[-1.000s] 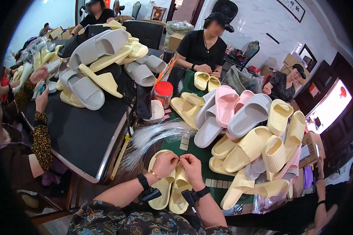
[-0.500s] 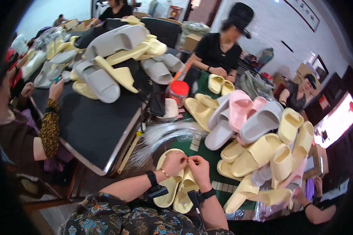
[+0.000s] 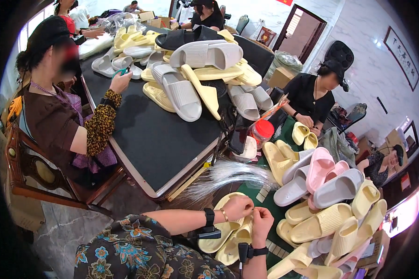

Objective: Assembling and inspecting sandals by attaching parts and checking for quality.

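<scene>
My left hand [image 3: 239, 208] and my right hand [image 3: 263, 222] meet fingertip to fingertip, both closed in a pinch. Whatever they grip is too small to make out. Below them lies a pair of pale yellow slippers [image 3: 229, 254], side by side and partly covered by my hands and left wrist. Just beyond my left hand spreads a bundle of clear, thin plastic strands [image 3: 233, 176]. Small pale rectangular pieces [image 3: 263, 193] rest on the green tabletop [image 3: 250, 191] near my fingers.
Yellow, grey and pink slippers [image 3: 321, 229] crowd the right. A red-lidded jar [image 3: 263, 129] stands farther back. More slippers are heaped on the black table [image 3: 139, 144]. A person at left holds green-handled scissors [image 3: 123, 71]; another person [image 3: 312, 100] handles small yellow slippers.
The view has swung left, so everything sits farther right and more of the left-hand co-worker shows. My hands stay pinched together over the yellow slippers.
</scene>
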Demonstrator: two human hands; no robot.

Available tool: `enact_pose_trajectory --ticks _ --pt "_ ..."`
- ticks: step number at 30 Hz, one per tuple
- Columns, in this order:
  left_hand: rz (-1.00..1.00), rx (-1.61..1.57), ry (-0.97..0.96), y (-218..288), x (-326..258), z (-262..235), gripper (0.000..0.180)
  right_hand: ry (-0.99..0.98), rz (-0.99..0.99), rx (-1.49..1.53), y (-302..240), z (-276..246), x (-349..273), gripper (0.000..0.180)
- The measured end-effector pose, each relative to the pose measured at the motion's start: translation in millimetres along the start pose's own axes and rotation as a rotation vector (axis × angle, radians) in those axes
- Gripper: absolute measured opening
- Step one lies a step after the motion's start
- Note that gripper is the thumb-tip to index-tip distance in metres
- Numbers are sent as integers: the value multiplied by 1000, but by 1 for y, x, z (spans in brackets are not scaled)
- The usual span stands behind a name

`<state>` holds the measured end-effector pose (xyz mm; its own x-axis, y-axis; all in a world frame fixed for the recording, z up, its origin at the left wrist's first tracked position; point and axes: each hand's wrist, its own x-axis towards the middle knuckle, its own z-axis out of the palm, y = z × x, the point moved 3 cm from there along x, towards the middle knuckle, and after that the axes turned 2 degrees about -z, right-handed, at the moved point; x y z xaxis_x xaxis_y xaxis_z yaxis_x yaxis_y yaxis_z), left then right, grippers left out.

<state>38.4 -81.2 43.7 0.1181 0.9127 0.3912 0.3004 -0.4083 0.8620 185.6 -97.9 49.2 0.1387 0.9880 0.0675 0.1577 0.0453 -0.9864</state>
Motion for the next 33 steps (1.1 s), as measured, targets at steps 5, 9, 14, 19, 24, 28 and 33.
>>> enact_pose_trajectory --ticks 5,9,14,19,24,28,33 --pt "-20 67 -25 -9 11 -3 10 -48 -61 -117 0 7 15 9" --pt "8 81 -51 -5 4 5 10 -36 -15 -120 4 1 5 10" --pt "75 124 -31 -3 -4 3 9 -50 18 -241 -5 1 1 8" --pt "-2 44 -14 3 -3 0 11 -4 38 37 -4 5 -2 6" --pt "-34 42 -32 1 0 -2 11 -38 17 35 -5 4 0 2" --pt "-80 -10 -25 -2 3 2 11 -43 18 22 -10 1 -1 4" --pt "-37 30 -45 -10 2 0 9 -83 22 -95 -6 6 5 8"
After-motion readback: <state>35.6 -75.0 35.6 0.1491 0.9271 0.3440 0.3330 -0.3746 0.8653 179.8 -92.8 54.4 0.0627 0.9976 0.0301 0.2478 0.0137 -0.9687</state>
